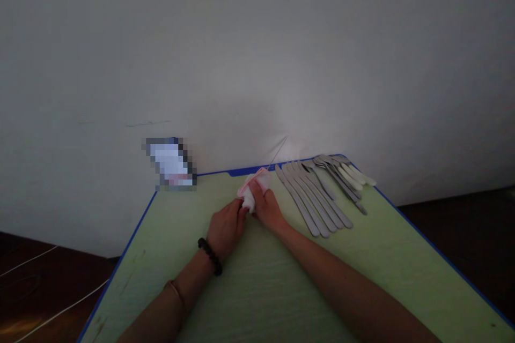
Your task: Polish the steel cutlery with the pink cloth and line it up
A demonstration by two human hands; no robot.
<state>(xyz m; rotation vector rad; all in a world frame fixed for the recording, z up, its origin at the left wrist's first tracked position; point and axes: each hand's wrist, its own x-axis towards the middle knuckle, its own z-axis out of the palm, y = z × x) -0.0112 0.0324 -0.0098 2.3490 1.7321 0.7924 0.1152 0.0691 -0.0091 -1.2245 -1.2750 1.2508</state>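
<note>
My right hand (264, 204) is closed on a white cloth with pink edging (263, 176), its thumb pressed on top. The cloth is wrapped around a thin metal piece, which looks like a table knife (277, 152); its blade sticks out at the far end, pointing up and away toward the wall. Close against the near end of the cloth, my left hand (228, 225) has its fingers curled round the handle end, which is hidden. Just right of my hands, several table knives (316, 201) lie side by side on the green table (257, 289).
Spoons and forks (322, 163) lie past the knives, with several white-handled pieces (354, 176) at the far right corner. A blurred phone-like device (171, 163) leans on the wall (257, 53) at the back left. White cables (60, 313) run along the dark floor at left.
</note>
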